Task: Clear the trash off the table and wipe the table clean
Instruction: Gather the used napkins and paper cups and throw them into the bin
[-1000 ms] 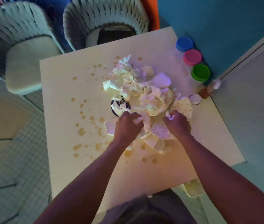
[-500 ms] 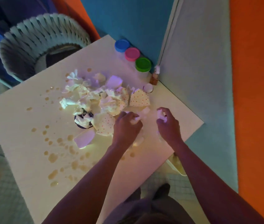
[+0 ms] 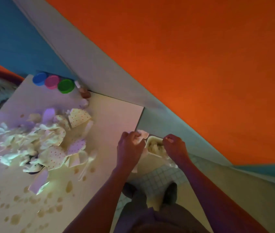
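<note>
Clutching crumpled paper (image 3: pixel 140 137), the left hand (image 3: pixel 130 148) hovers at the rim of a small bin (image 3: pixel 153 154) beside the table (image 3: pixel 116 115), apparently poised to drop it in. Right hand (image 3: pixel 175 147) is curled above the bin; its contents are unclear. Beyond, the trash pile (image 3: pixel 40 145) and brown spills (image 3: pixel 69 187) await clearing.

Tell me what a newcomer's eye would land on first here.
First, the heap of crumpled paper trash on the left of the pale table, with brown spill spots below it. Next, the left hand and right hand gripping scraps at a small white bin beside the table's corner.
</note>
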Demonstrator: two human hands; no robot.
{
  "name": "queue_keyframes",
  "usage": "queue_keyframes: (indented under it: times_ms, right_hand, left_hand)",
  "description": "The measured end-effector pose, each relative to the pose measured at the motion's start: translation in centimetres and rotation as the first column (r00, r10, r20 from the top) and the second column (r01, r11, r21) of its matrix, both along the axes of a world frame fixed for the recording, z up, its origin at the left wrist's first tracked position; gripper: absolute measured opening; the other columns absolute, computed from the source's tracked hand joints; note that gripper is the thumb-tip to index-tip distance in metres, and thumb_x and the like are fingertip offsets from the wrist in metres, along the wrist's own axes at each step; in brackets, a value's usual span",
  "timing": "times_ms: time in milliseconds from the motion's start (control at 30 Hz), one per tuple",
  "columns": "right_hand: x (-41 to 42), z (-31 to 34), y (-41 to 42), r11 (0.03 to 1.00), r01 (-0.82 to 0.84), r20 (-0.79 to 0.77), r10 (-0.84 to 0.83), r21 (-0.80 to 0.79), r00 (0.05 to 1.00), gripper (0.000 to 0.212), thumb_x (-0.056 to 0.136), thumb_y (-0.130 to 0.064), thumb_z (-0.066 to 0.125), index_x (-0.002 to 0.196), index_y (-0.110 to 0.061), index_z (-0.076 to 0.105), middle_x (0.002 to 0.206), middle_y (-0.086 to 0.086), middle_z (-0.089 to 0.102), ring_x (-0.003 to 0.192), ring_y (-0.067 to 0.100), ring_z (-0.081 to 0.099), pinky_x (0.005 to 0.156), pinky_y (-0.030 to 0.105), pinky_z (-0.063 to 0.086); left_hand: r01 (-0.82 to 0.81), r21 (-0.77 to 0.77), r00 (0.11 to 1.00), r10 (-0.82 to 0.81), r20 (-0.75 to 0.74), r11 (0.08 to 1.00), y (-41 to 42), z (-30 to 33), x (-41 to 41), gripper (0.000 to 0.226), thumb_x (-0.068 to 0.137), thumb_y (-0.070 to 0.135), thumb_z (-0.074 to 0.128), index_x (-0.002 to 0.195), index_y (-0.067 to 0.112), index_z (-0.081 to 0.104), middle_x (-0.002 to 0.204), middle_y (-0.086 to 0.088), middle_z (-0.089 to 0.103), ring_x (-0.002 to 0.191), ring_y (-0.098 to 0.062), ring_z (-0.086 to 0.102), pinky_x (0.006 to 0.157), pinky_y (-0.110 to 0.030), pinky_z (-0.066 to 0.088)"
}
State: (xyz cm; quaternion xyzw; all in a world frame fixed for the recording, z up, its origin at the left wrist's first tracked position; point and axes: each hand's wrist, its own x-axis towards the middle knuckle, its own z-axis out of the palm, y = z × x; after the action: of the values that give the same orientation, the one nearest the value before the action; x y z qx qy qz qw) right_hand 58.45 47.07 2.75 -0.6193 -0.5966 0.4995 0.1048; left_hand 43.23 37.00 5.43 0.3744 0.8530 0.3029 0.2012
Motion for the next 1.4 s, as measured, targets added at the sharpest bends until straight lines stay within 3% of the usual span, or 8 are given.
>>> queue_keyframes:
  times_ms: [167, 300, 400, 600, 833, 933, 1133, 1400]
  right_hand:
    - [6.1, -0.8, 0.2, 0.988, 0.097, 0.007, -0.097, -0.124, 0.995, 0.034, 0.064, -0.043, 0.046, 0.065, -0.015, 0.064, 0.075, 0.015, 0.071, 0.078, 0.036, 0.068, 0.073, 0.041, 0.055]
    - [10.2, -2.4, 0.2, 0.966, 0.109, 0.039, -0.103, -0.234, 0.994, 0.049, 0.075, -0.054, 0.05, 0.07, -0.009, 0.069, 0.081, 0.016, 0.072, 0.083, 0.033, 0.068, 0.082, 0.041, 0.053]
    - [12.0, -4.1, -0.5, 0.939, 0.178, 0.073, -0.163, -0.294, 0.984, 0.039, 0.081, -0.045, 0.06, 0.068, -0.01, 0.071, 0.074, 0.012, 0.073, 0.078, 0.03, 0.069, 0.078, 0.04, 0.055]
    - [12.7, -6.9, -1.9, 0.864, 0.285, 0.076, -0.279, -0.415, 0.957, 0.03, 0.085, -0.031, 0.065, 0.06, -0.015, 0.069, 0.055, 0.001, 0.067, 0.06, 0.021, 0.064, 0.07, 0.033, 0.054]
    - [12.0, -11.1, -1.3, 0.811, 0.379, 0.089, -0.381, -0.445, 0.92, 0.027, 0.084, -0.034, 0.066, 0.066, -0.014, 0.07, 0.061, 0.004, 0.068, 0.059, 0.022, 0.063, 0.071, 0.036, 0.053]
    - [11.0, -14.0, -0.2, 0.787, 0.403, 0.045, -0.434, -0.467, 0.9, 0.023, 0.084, -0.032, 0.069, 0.07, -0.013, 0.072, 0.064, 0.007, 0.07, 0.059, 0.023, 0.063, 0.074, 0.043, 0.055]
    - [8.6, -22.6, 2.7, 0.811, 0.379, -0.069, -0.453, -0.445, 0.889, 0.017, 0.088, -0.026, 0.068, 0.083, -0.009, 0.071, 0.069, 0.006, 0.067, 0.052, 0.019, 0.059, 0.061, 0.031, 0.047]
    - [5.1, -37.0, 6.5, 0.776, 0.335, -0.107, -0.455, -0.535, 0.884, 0.01, 0.081, -0.021, 0.063, 0.086, -0.013, 0.067, 0.078, 0.009, 0.065, 0.068, 0.026, 0.06, 0.059, 0.03, 0.046]
  left_hand:
    - [0.058, -0.045, 0.998, -0.058, 0.005, 0.997, 0.8, -2.2, 4.6, 0.025, 0.079, 0.024, 0.08, 0.101, 0.015, 0.072, 0.099, -0.006, 0.063, 0.088, -0.021, 0.063, 0.074, -0.022, 0.04]
    - [0.073, -0.125, 0.997, -0.068, 0.042, 0.989, 0.9, -3.8, 8.3, 0.025, 0.08, 0.025, 0.078, 0.102, 0.013, 0.073, 0.098, -0.004, 0.063, 0.085, -0.014, 0.059, 0.066, -0.01, 0.034]
    - [0.113, -0.16, 0.992, -0.104, 0.065, 0.981, 0.6, -4.8, 9.8, 0.023, 0.081, 0.028, 0.075, 0.102, 0.019, 0.073, 0.096, 0.002, 0.061, 0.08, -0.005, 0.055, 0.064, -0.005, 0.036]
    - [0.179, -0.252, 0.982, -0.156, 0.11, 0.951, 0.5, -7.2, 10.4, 0.026, 0.084, 0.037, 0.069, 0.106, 0.024, 0.07, 0.1, 0.008, 0.059, 0.085, -0.001, 0.056, 0.067, -0.016, 0.041]
    - [0.195, -0.283, 0.979, -0.172, 0.104, 0.939, 2.3, -11.6, 10.1, 0.024, 0.083, 0.036, 0.071, 0.101, 0.022, 0.07, 0.1, 0.004, 0.058, 0.083, -0.008, 0.057, 0.071, -0.027, 0.045]
    - [0.196, -0.296, 0.98, -0.175, 0.095, 0.935, 3.5, -14.7, 9.5, 0.026, 0.081, 0.037, 0.072, 0.103, 0.023, 0.071, 0.102, 0.003, 0.058, 0.084, -0.012, 0.058, 0.071, -0.026, 0.044]
    - [0.187, -0.255, 0.977, -0.152, 0.15, 0.949, 6.1, -23.4, 8.5, 0.03, 0.08, 0.035, 0.071, 0.109, 0.026, 0.069, 0.104, 0.005, 0.053, 0.086, -0.011, 0.055, 0.071, -0.023, 0.04]
    - [0.031, -0.269, 0.983, 0.02, 0.183, 0.963, 9.2, -38.3, 5.5, 0.034, 0.095, 0.03, 0.059, 0.127, 0.018, 0.059, 0.122, -0.008, 0.048, 0.098, -0.026, 0.055, 0.081, -0.029, 0.038]
